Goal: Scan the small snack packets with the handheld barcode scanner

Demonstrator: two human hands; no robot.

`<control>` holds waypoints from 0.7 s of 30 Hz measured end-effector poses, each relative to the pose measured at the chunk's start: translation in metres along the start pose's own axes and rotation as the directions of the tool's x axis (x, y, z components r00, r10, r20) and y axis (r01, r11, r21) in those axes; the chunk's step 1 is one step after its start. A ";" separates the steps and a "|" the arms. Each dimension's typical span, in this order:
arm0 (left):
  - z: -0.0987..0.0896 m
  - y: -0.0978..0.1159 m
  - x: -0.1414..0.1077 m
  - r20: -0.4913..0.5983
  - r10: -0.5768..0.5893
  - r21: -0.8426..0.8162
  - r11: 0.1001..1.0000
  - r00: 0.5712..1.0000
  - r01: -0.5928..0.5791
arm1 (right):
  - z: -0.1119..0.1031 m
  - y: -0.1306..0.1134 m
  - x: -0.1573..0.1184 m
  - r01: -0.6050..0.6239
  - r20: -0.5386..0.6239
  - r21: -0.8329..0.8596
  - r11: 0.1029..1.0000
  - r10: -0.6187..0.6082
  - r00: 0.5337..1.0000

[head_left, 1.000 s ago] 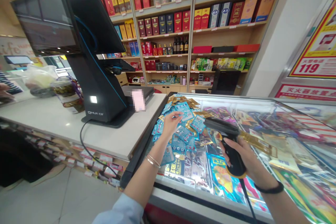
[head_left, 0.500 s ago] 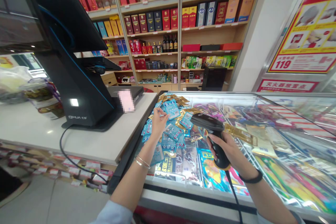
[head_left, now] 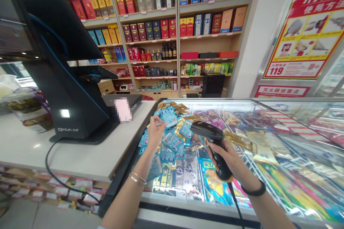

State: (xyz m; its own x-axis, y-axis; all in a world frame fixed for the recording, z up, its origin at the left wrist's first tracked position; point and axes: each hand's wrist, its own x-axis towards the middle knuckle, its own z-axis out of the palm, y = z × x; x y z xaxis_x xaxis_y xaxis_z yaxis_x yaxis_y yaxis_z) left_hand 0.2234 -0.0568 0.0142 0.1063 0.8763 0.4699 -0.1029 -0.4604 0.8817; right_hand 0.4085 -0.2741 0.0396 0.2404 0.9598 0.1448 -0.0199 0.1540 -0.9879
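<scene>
My left hand [head_left: 155, 128] is over the pile at the left end of the glass-topped case, its fingers pinched at the edge of a small blue packet [head_left: 169, 117] with a printed white label. My right hand [head_left: 224, 154] is wrapped round the handle of a black barcode scanner [head_left: 208, 130]. The scanner's head points left, towards the packets, and its cable runs down to the front. Several more blue packets [head_left: 172, 141] lie loosely heaped below my left hand, with gold packets [head_left: 180, 128] among them.
A black checkout terminal [head_left: 72, 107] stands on the white counter [head_left: 88, 157] at left, with its cable looping over the edge. Beside it are plastic tubs [head_left: 32, 111] and a blurred pink item [head_left: 123, 110]. Bagged goods [head_left: 268, 143] show in the case; boxed shelves [head_left: 174, 5] stand behind.
The whole view has shifted, so the counter and case appear lower and further left. My hands keep nearly the same pose over the packets, with the scanner still in my right hand.
</scene>
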 end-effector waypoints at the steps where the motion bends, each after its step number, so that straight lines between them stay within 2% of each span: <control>1: 0.000 0.000 0.000 -0.001 -0.001 -0.003 1.000 1.000 0.001 | 0.000 0.000 0.000 -0.001 0.002 -0.001 1.000 0.001 1.000; 12: -0.003 0.000 0.003 -0.013 -0.006 0.000 1.000 1.000 0.006 | -0.002 0.003 0.001 0.015 0.039 -0.008 1.000 -0.014 0.999; 21: -0.004 -0.003 0.005 -0.024 -0.004 0.003 1.000 1.000 0.004 | 0.000 0.001 -0.001 -0.026 0.008 0.006 1.000 0.026 1.000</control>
State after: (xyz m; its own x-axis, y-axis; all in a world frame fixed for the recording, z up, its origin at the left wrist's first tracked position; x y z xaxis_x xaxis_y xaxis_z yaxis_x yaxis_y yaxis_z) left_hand 0.2204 -0.0506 0.0132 0.0827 0.8812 0.4654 -0.0992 -0.4574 0.8837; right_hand 0.4084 -0.2753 0.0385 0.2316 0.9654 0.1199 -0.0322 0.1308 -0.9909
